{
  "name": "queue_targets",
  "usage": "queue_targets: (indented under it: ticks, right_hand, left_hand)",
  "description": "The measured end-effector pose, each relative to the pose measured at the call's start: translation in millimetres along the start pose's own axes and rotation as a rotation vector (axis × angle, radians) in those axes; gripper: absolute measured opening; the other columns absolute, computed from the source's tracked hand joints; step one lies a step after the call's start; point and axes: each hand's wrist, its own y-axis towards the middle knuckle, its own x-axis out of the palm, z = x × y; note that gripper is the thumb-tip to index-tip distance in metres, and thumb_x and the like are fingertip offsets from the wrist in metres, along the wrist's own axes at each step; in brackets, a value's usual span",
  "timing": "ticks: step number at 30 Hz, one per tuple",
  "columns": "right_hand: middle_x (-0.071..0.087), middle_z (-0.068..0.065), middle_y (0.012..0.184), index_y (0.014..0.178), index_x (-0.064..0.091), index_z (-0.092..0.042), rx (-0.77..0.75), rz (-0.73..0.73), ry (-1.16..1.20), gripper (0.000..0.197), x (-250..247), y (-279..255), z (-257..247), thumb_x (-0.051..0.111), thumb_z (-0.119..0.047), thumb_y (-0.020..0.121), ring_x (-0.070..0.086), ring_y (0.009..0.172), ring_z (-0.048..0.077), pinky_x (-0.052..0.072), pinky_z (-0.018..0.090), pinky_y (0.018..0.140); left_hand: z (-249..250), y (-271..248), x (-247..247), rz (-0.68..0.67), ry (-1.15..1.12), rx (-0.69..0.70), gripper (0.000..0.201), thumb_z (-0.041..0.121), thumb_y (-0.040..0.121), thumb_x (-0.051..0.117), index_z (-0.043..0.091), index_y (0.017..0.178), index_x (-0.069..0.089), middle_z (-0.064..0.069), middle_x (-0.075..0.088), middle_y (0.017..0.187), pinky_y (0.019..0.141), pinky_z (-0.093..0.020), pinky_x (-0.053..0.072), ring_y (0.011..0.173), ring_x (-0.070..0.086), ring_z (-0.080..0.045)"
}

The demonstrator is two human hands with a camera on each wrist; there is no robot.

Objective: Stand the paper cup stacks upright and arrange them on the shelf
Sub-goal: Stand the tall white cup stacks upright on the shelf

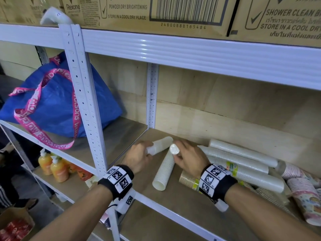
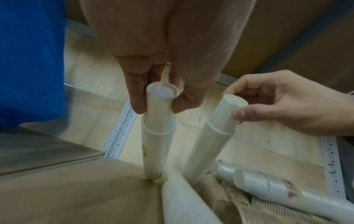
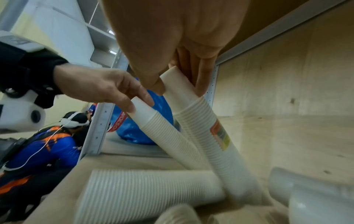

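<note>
Left hand [image 1: 137, 158] pinched one paper cup stack [image 1: 160, 145], right hand [image 1: 188, 156] another stack [image 1: 165, 169], both grips at the closed ends; light, crushable, likely to topple.

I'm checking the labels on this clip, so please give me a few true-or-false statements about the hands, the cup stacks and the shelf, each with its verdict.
1. The left hand grips a white cup stack near its closed end. True.
2. The right hand is empty. False: it holds the closed end of a second white stack.
3. A blue bag with pink straps sits in the bay left of the cups. True.
4. Every stack on the shelf board already stands upright. False: several to the right, such as a long white stack, lie on their sides.
5. The level above holds cardboard boxes. True.
</note>
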Motion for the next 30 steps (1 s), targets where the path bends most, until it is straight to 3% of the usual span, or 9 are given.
queue_targets:
  ticks: [4,9,16,23,30]
  right_hand:
    - [0.064,0.006,0.111,0.12,0.056,-0.012,0.144,0.111,0.052,0.038,-24,19,11,0.062,-0.029,0.087,0.066,0.09,0.025,0.056,0.035,0.07]
    - [0.064,0.005,0.108,0.115,0.056,-0.014,0.354,0.24,0.171,0.036,-59,42,23,0.064,-0.033,0.085,0.063,0.088,0.025,0.052,0.031,0.072]
    - [0.065,0.003,0.099,0.11,0.058,-0.013,0.363,0.339,0.248,0.033,-90,75,30,0.065,-0.032,0.084,0.061,0.085,0.021,0.051,0.029,0.073]
    - [0.066,0.002,0.095,0.104,0.059,-0.012,0.407,0.305,0.342,0.027,-87,113,35,0.061,-0.032,0.086,0.062,0.085,0.021,0.054,0.032,0.075]
    - [0.065,0.001,0.093,0.101,0.059,-0.013,0.506,0.208,0.416,0.027,-48,150,49,0.063,-0.033,0.084,0.062,0.085,0.021,0.041,0.023,0.067]
  left_hand:
    - [23,11,-15,0.085,-0.03,0.051,0.042,0.014,0.082,0.063,0.02,0.124,0.062,-0.007,0.066,0.118,0.089,-0.033,0.053,0.103,0.064,-0.025]
    - [45,30,-30,0.131,-0.053,0.098,0.042,0.013,0.084,0.062,0.017,0.126,0.061,-0.007,0.065,0.122,0.091,-0.03,0.052,0.107,0.063,-0.023]
    - [59,65,-50,0.148,-0.046,0.096,0.043,0.017,0.086,0.062,0.018,0.129,0.06,-0.007,0.064,0.126,0.095,-0.033,0.051,0.113,0.061,-0.024]
    - [66,102,-70,0.123,-0.02,0.083,0.042,0.022,0.089,0.063,0.021,0.13,0.058,-0.004,0.065,0.127,0.099,-0.038,0.05,0.117,0.06,-0.025]
    - [68,136,-88,0.119,-0.043,0.075,0.042,0.019,0.091,0.061,0.018,0.133,0.059,0.0,0.063,0.131,0.103,-0.024,0.042,0.121,0.058,-0.017]
